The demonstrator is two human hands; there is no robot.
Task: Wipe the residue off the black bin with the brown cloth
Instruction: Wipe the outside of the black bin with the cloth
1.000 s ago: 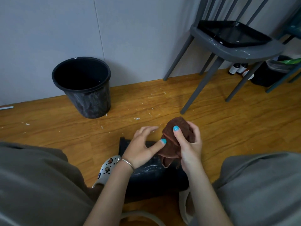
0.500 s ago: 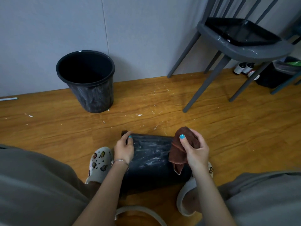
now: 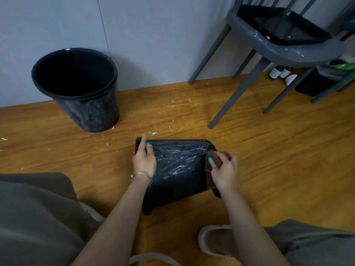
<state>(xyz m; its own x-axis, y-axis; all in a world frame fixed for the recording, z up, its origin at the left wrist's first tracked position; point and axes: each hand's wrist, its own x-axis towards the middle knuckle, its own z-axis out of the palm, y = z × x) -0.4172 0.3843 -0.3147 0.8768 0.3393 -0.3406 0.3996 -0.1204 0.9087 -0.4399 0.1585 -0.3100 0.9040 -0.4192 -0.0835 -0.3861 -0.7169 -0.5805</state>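
Two bins are in sight: one upright (image 3: 76,89) by the wall, one on its side on the floor (image 3: 269,150) between the person's feet. The lying bin (image 3: 178,166) has rolled since a second ago, turning its white-streaked wall up. Her left hand (image 3: 144,160) now grips its rim; her right hand (image 3: 224,169), fingers bunched round the cloth (image 3: 211,160), has dropped to the bin's base end. Wiping looks ready to start. No writing is readable anywhere.

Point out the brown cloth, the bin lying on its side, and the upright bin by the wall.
brown cloth (image 3: 211,179), head view, hanging edge.
lying bin (image 3: 178,166), head view, streaked side wall.
upright bin (image 3: 92,116), head view, outer wall.
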